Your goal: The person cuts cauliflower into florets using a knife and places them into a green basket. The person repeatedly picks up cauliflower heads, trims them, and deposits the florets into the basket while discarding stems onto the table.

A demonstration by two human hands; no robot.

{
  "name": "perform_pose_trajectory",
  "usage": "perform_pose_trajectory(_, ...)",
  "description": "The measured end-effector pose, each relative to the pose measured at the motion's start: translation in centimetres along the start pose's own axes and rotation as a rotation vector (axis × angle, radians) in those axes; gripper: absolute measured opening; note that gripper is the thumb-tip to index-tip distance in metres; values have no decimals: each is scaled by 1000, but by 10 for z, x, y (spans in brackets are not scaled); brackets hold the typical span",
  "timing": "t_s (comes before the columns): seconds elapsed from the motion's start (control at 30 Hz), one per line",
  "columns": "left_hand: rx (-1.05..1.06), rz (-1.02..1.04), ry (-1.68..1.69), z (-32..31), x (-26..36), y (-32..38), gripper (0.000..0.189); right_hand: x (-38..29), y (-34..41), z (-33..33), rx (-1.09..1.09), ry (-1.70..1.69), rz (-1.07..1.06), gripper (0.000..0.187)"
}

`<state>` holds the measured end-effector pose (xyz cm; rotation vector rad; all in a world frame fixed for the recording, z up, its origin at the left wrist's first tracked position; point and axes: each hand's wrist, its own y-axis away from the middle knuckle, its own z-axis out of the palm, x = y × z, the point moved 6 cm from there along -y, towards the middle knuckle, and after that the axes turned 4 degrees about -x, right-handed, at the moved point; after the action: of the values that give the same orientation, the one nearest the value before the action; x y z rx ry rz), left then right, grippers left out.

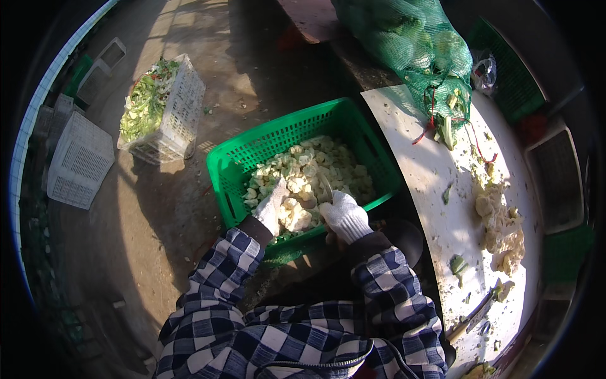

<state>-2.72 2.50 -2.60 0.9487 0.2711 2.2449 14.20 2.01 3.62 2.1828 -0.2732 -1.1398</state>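
Both my hands wear white knit gloves and are over a green plastic basket (284,128) that holds many cut cauliflower florets (348,168). At its near side, my left hand (271,208) grips a pale cauliflower piece (294,217); the fingers on its far side are partly hidden. My right hand (344,215) is closed around a knife, its handle covered by the glove. The curved knife blade (325,185) points up and away, just right of the cauliflower piece.
Right of me, a white tabletop (412,156) carries cauliflower scraps (499,227), a second knife (471,322) and a green mesh bag (426,47) of cauliflower heads. Left on the concrete floor stand a white crate (182,113) full of leaf trimmings and another white crate (80,158).
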Motion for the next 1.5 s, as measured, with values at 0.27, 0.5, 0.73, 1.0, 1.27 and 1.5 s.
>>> perform_pose_trajectory(0.27, 161, 96, 144, 3, -1, -4, 54, -28, 32, -4, -111, -246, -47, 46)
perform_pose_trajectory(0.5, -30, 247, 68, 26, 7, 2, 58, -18, 23, 2, -115, -284, -96, 61)
perform_pose_trajectory(0.73, -3, 184, 52, 31, 10, 16, 56, -17, 12, 0, 189, 32, -397, 47)
perform_pose_trajectory(1.0, 148, 309, -12, 21, 19, 15, 55, -30, 32, 11, 202, 356, -520, 21)
perform_pose_trajectory(1.27, 151, 436, -1, 33, 12, 13, 55, -34, 31, 16, 257, 587, -259, 22)
perform_pose_trajectory(1.5, 179, 402, -9, 33, 5, 7, 56, -29, 25, 14, 259, 567, -319, 20)
